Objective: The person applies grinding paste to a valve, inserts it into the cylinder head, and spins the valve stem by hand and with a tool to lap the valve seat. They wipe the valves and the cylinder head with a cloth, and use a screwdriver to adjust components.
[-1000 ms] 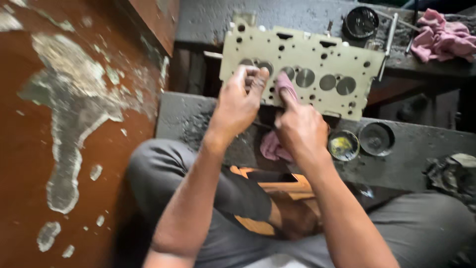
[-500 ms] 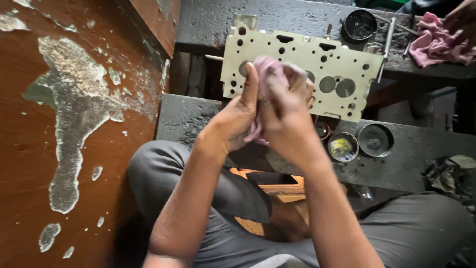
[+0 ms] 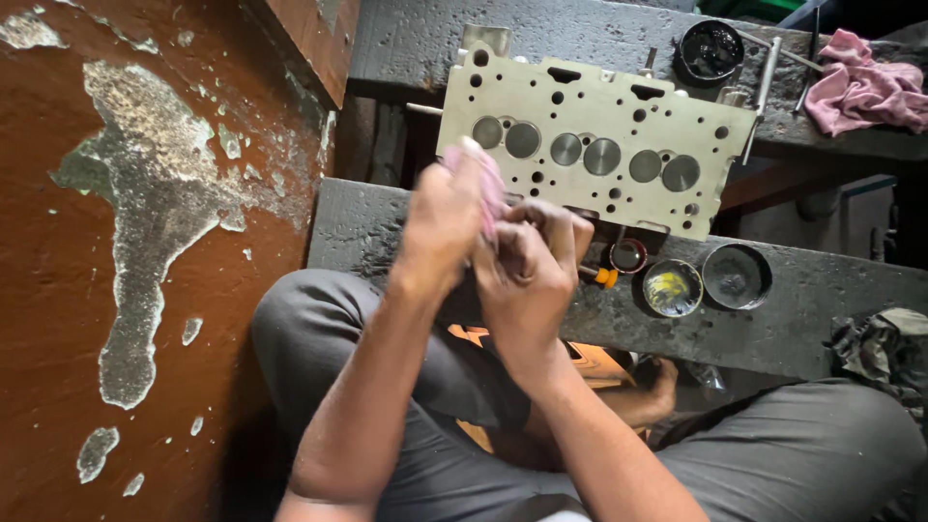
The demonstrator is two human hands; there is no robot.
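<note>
Pink rag (image 3: 491, 184) pinched between left hand (image 3: 447, 217) fingers and curled right hand (image 3: 527, 266), probably both gripping it, just before cylinder head (image 3: 599, 145).

Seen from above, the left hand (image 3: 445, 217) and the right hand (image 3: 527, 275) press together around a pink cloth (image 3: 490, 179), just near of a pale cylinder head (image 3: 599, 145) lying across two dark steps. To the right on the near step (image 3: 802, 309) sit two small round tins (image 3: 706, 282). A second pink rag (image 3: 865, 87) lies far right.
</note>
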